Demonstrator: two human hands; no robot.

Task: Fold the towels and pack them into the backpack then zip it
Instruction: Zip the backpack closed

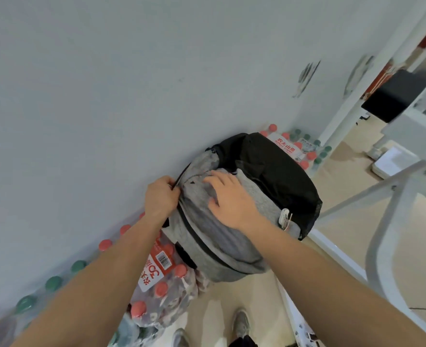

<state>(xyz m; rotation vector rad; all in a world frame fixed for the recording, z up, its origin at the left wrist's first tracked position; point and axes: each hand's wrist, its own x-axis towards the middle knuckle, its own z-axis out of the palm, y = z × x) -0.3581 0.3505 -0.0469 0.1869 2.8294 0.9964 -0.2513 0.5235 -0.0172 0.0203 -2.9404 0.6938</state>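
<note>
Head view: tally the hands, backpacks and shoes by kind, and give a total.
Hands (left hand, right hand): 2
Backpack: 1
Shoes: 2
Total: 5

so the backpack sits on top of the bottle packs lined along the wall, left hand pinching the zipper at its left side, right hand flat on top, more bottles behind it, table frame off right

Head view, tilted, looking down, close over backpack.
</note>
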